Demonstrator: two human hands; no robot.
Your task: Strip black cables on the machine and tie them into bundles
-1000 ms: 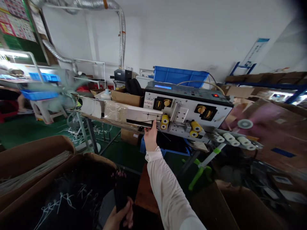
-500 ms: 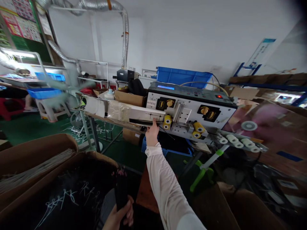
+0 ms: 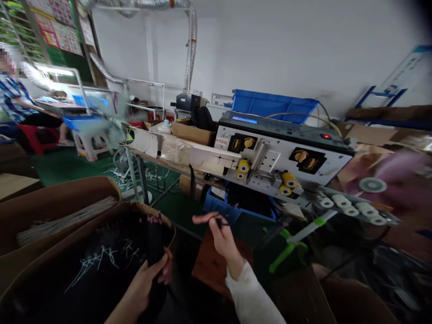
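Note:
My left hand (image 3: 153, 274) is wrapped round an upright bundle of black wires (image 3: 155, 240) with pinkish tips. It is over a cardboard box (image 3: 91, 180) whose dark contents carry several white ties (image 3: 101, 256). My right hand (image 3: 222, 238) is in the air right of the bundle, thumb and fingers pinched on a short dark length that looks like black wire (image 3: 221, 222). The rest of that wire is blurred. Beyond the hand stands a wire cutting machine (image 3: 270, 155) with yellow rollers (image 3: 243, 165). Its white chute (image 3: 205, 159) runs out to the left.
Under the machine sits a blue bin (image 3: 219, 207) holding black material. White rollers (image 3: 340, 201) on a green-footed stand (image 3: 290, 254) are at the right. A spinning fan (image 3: 373, 184) is beyond them. A reddish-brown stool (image 3: 216, 261) is below my right hand. A seated person (image 3: 16, 99) is far left.
My right hand has left the chute and come down towards me with the dark wire. The left hand and its bundle appear further left. The view has turned, bringing a seated person into sight.

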